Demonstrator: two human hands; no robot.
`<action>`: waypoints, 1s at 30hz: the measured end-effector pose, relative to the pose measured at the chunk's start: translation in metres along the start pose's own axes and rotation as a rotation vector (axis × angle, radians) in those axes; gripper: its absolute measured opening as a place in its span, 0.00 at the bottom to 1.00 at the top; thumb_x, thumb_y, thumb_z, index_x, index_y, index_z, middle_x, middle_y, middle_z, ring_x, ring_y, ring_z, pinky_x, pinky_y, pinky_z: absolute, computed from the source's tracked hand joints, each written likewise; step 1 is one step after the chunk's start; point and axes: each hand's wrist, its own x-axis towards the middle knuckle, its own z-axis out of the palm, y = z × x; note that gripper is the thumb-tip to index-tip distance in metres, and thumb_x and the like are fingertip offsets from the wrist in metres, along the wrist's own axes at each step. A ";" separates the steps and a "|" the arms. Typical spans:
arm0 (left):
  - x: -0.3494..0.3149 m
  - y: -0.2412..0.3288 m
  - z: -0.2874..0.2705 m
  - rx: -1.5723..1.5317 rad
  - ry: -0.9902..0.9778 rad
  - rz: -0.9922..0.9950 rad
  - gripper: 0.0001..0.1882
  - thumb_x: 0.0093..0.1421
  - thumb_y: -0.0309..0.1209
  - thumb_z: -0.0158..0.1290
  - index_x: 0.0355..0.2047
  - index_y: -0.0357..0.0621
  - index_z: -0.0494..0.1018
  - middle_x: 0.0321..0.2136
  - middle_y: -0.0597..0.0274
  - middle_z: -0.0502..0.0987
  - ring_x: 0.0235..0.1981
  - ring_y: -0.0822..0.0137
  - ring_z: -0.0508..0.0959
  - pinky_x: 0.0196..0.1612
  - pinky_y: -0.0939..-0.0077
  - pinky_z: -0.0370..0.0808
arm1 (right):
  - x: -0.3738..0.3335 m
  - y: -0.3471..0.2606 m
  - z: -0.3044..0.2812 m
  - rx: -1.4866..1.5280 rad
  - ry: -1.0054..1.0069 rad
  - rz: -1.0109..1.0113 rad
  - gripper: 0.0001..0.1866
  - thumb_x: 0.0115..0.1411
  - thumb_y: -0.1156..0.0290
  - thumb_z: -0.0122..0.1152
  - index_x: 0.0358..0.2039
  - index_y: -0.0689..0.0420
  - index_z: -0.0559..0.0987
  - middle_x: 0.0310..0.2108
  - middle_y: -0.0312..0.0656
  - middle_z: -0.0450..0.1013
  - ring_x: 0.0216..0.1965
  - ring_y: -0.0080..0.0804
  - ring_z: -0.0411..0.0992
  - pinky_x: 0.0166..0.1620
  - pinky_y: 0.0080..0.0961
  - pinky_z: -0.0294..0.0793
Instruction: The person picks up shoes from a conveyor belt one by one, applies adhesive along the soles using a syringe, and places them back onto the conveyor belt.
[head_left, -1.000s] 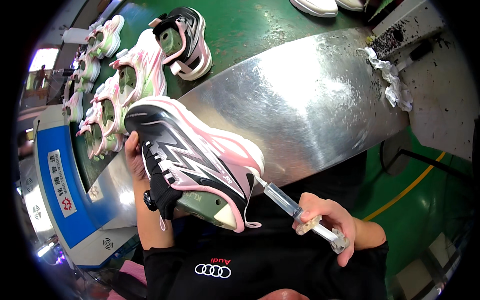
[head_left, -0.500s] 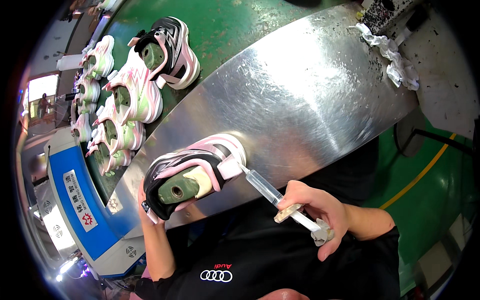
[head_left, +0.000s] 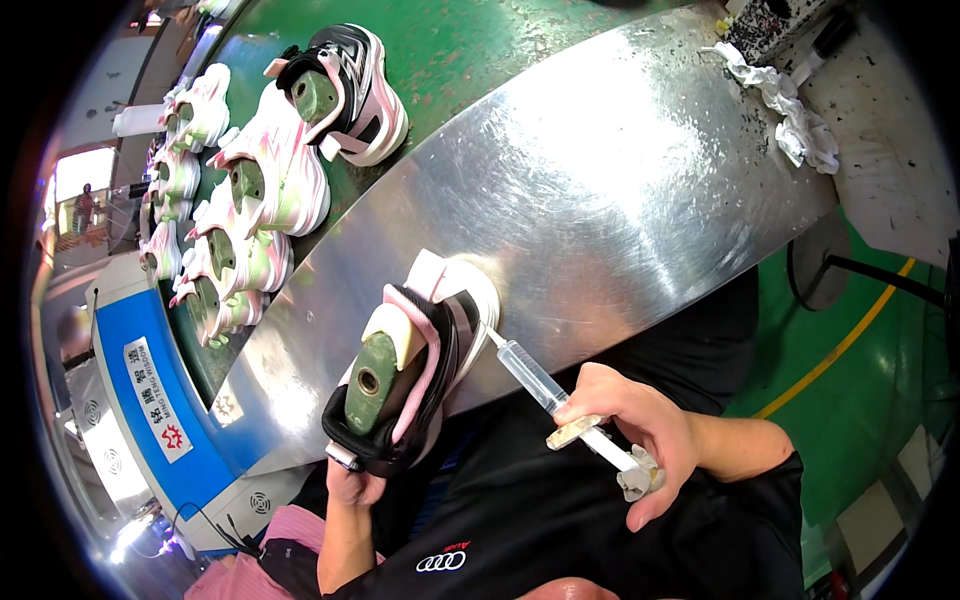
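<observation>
A black, pink and white sneaker (head_left: 462,320) with a green shoe last (head_left: 372,385) inside it is tilted over the near edge of the metal table. My left hand (head_left: 355,485) is closed around its heel from below, most of the fingers hidden behind the shoe. In my right hand (head_left: 645,415) is a clear plastic syringe (head_left: 530,375), its white plunger running back to the palm. The syringe's narrow tip meets or nearly meets the side of the sneaker near the sole; I cannot tell if it touches. Whitish residue coats the flange and plunger end.
The shiny metal table (head_left: 560,170) crosses the middle. Beyond it, on a green surface (head_left: 450,60), stand a black-and-pink sneaker (head_left: 365,110) and several pink-and-green sneakers (head_left: 285,185). Crumpled white tissue (head_left: 790,115) lies far right. A blue-and-white machine panel (head_left: 165,400) is at left.
My left hand has turned the sneaker so its toe points farther away and its outer side faces the syringe. The heel came nearer to me. My right hand barely moved.
</observation>
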 end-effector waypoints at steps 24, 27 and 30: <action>0.028 -0.056 0.090 -0.553 -0.575 -0.417 0.36 0.47 0.17 0.50 0.59 0.36 0.54 0.56 0.48 0.64 0.58 0.53 0.65 0.60 0.53 0.59 | -0.002 -0.092 0.021 -0.059 -0.088 0.233 0.49 0.34 0.50 0.76 0.53 0.65 0.66 0.39 0.44 0.74 0.37 0.30 0.66 0.36 0.23 0.61; 0.033 -0.058 0.108 -0.461 -0.468 -0.461 0.35 0.43 0.21 0.52 0.56 0.35 0.60 0.51 0.47 0.68 0.55 0.51 0.67 0.61 0.51 0.57 | -0.005 -0.115 0.025 -0.161 -0.034 0.190 0.44 0.37 0.47 0.72 0.48 0.65 0.69 0.37 0.46 0.73 0.28 0.37 0.68 0.34 0.31 0.61; 0.044 -0.062 0.118 -0.387 -0.509 -0.536 0.36 0.42 0.22 0.53 0.56 0.38 0.61 0.52 0.49 0.67 0.57 0.49 0.64 0.62 0.51 0.55 | -0.012 -0.131 0.025 -0.227 -0.076 0.239 0.47 0.35 0.47 0.74 0.50 0.65 0.68 0.38 0.45 0.73 0.32 0.33 0.66 0.35 0.26 0.61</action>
